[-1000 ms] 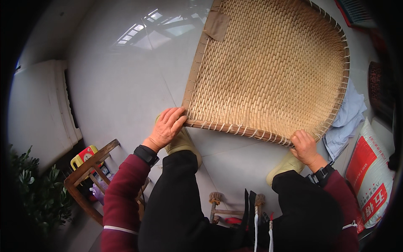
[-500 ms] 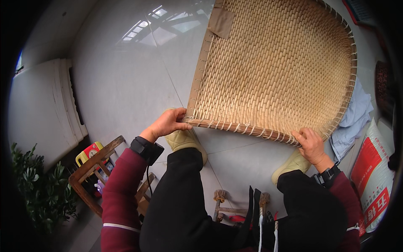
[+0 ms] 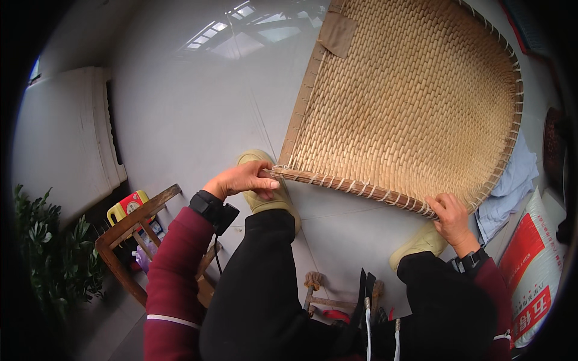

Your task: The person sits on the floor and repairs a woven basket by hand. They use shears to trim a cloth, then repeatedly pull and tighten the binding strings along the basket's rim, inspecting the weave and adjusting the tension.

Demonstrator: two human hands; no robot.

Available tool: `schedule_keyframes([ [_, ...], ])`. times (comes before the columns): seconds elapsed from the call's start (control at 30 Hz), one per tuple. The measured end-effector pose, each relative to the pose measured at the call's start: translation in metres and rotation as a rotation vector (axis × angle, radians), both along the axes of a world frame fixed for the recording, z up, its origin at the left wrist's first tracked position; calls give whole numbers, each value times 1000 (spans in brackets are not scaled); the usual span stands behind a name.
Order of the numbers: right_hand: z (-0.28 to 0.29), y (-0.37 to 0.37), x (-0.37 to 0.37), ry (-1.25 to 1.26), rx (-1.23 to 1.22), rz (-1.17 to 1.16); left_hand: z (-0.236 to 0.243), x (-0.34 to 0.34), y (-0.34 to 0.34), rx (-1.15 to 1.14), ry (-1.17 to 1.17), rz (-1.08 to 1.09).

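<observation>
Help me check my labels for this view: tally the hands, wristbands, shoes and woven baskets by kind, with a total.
Hands: 2
Wristbands: 2
Shoes: 2
Woven basket: 1
Total: 7

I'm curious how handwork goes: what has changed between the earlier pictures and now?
The left hand has turned: its fingers, earlier laid over the basket's corner, now curl beside it; whether they touch it is unclear. The right hand still holds the rim, and the blue cloth still lies beside the basket.
</observation>
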State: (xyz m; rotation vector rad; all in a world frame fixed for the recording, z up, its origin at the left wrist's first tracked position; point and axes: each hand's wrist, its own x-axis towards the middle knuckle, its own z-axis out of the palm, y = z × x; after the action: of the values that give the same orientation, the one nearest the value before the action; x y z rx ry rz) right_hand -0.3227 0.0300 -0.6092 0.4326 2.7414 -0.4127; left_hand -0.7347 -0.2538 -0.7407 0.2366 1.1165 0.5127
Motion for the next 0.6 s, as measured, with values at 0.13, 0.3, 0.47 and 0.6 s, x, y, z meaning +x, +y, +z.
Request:
schedule_keyframes([
  [0.13, 6, 0, 1, 13, 45, -37, 5, 0, -2, -36, -225, 147],
  [0.3, -2, 0, -11, 23, -26, 3, -1, 2, -14, -169, -241, 426],
  [0.47, -5, -4, -11, 4, -71, 8, -12, 5, -24, -135, -278, 519],
  [0.6, -9, -2, -7, -3, -83, 19, -19, 12, -22, -182, -234, 547],
])
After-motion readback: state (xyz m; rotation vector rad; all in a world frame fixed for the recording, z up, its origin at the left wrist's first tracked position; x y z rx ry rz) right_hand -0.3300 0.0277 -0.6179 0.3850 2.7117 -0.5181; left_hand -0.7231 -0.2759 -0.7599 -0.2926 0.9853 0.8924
